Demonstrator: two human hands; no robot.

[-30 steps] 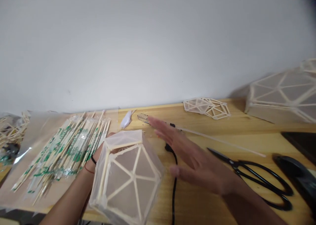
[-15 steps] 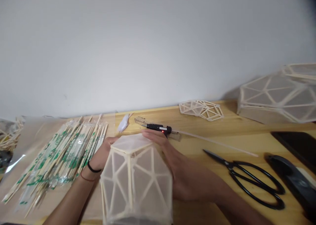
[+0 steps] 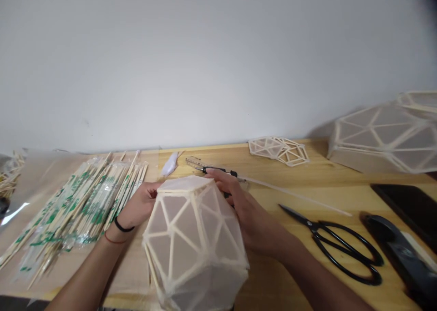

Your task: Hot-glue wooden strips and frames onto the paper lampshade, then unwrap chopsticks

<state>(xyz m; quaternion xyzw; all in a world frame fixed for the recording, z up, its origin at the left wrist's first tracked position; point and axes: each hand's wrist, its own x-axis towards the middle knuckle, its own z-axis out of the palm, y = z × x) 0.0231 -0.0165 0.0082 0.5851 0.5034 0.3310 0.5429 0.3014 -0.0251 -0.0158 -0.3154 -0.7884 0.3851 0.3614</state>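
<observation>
Between my hands is a faceted model (image 3: 184, 238) made of thin wooden sticks covered with translucent white sheet. My left hand (image 3: 145, 201) grips its left upper edge, the fingertips partly hidden behind it. On the other side, my right hand (image 3: 246, 211) lies against the right face, fingers reaching to the top corner. Just behind the model is a black hot-melt glue gun (image 3: 234, 173), partly covered by my right fingers, with a long clear glue stick (image 3: 300, 194) trailing from it to the right.
Wrapped chopsticks (image 3: 102, 197) lie on a clear sheet at left. Black scissors (image 3: 327, 238), a black tool (image 3: 399, 252) and a dark flat device (image 3: 406, 206) are at right. A small stick lattice (image 3: 278, 150) and a larger covered model (image 3: 382, 135) stand near the wall.
The model has turned between my hands, so its front ridge now sits further right and a left face shows more squarely. The whole view has shifted slightly.
</observation>
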